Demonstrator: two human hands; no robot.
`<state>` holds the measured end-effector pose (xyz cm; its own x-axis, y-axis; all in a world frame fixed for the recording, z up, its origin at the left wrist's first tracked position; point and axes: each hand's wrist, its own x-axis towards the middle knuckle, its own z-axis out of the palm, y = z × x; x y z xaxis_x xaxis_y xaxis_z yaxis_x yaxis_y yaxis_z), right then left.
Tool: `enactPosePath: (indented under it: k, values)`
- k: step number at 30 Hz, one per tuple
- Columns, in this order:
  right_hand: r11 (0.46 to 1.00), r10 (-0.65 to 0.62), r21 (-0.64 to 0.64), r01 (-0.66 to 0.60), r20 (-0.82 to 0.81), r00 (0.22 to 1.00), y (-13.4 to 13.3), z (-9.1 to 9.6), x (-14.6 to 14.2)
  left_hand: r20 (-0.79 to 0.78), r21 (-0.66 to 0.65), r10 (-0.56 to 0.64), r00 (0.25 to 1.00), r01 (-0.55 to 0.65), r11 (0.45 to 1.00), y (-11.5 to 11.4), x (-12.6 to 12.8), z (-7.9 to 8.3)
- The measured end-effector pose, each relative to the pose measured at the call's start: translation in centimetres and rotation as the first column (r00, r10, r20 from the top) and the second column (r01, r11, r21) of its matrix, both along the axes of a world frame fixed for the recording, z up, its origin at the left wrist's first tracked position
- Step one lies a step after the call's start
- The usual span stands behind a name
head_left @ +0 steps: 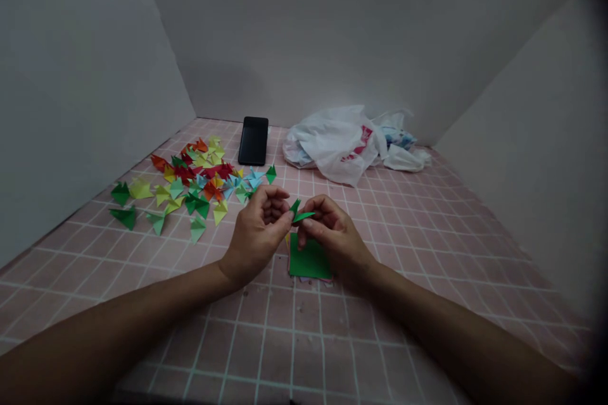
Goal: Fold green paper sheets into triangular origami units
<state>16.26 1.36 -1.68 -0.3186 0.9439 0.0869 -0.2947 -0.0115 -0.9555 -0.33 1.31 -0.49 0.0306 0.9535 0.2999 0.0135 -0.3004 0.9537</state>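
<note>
Both my hands meet over the pink tiled floor and pinch one small folded green paper piece (299,212) between their fingertips. My left hand (260,228) grips its left end with curled fingers. My right hand (332,231) holds the right end the same way. Just beneath them lies a small stack of square paper sheets (308,261), green on top. A spread of several folded paper triangles (190,183) in red, yellow, green, blue and orange lies to the left of my left hand.
A black phone (253,140) lies flat near the back wall. A crumpled white plastic bag (342,142) sits to its right. Grey walls close in the tiled floor (427,234) on the left, back and right.
</note>
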Motion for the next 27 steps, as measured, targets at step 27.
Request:
enactPosePath:
  k: [27]
  values:
    - [0.981,-0.187,0.068,0.179,0.128,0.974,-1.0,0.2,-0.6,-0.016,-0.091,-0.116,0.993,0.114,0.989,-0.8,0.5,-0.6]
